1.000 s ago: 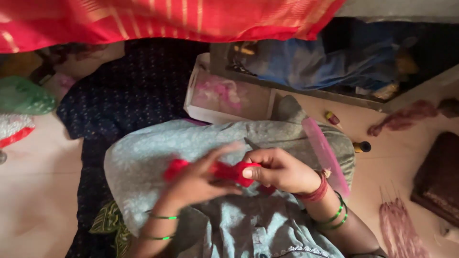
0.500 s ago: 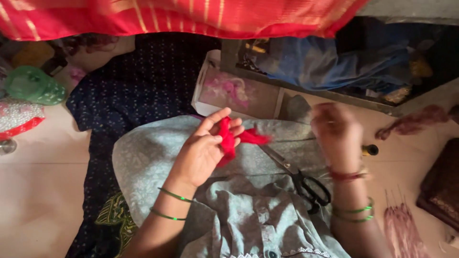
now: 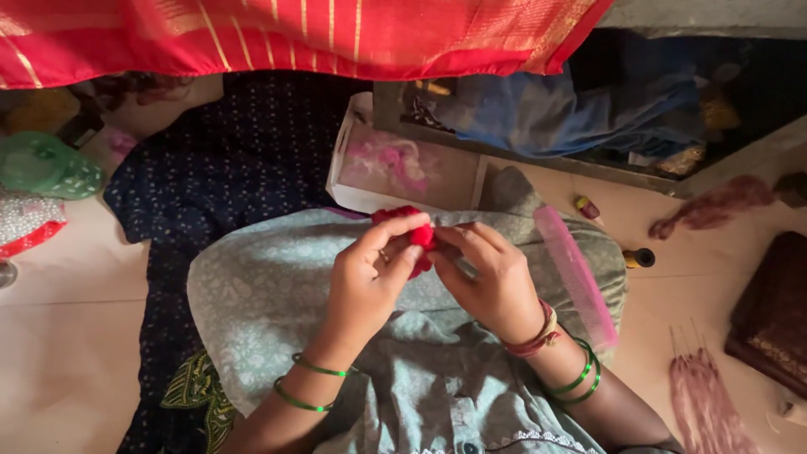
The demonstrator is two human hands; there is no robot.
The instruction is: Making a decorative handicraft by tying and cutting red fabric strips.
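- Red sari cloth with gold stripes [image 3: 294, 34], stretched across the whole far edge of the view.
- Pale tiled floor [image 3: 59, 336], showing at near left and along the right side.
- Dark navy dotted fabric [image 3: 227, 185], spread over the floor at left centre, running from far to near.
- Grey-green printed garment [image 3: 277, 294] over the lap, filling the near middle under both hands.
- Heap of blue cloth [image 3: 572, 109] on a dark shelf at far right.
- White box with pink fluff inside [image 3: 395, 168], just beyond the hands, at the far edge of the lap.
- Dark brown case [image 3: 773, 311] at the right edge, well apart from the hands.
- Pink comb [image 3: 576, 273], lying on the lap just right of the right hand, angled from far to near.
- Left hand [image 3: 366, 277], with green bangles on the wrist, fingers curled in, thumb and forefinger pinched on the red material.
- Right hand [image 3: 496, 282], with green bangles and a red thread band on the wrist, fingertips closed and meeting the left hand's at the same red material.
- Green mesh scrubber [image 3: 46, 168] at far left on the floor.
- Bundle of pinkish threads [image 3: 702, 395] on the floor at near right.
- Small red tuft of yarn or cloth [image 3: 412, 231], held between both hands above the lap, in the middle of the view; exact kind hard to tell.
- Two small bottles [image 3: 637, 257], near the far end of the comb.
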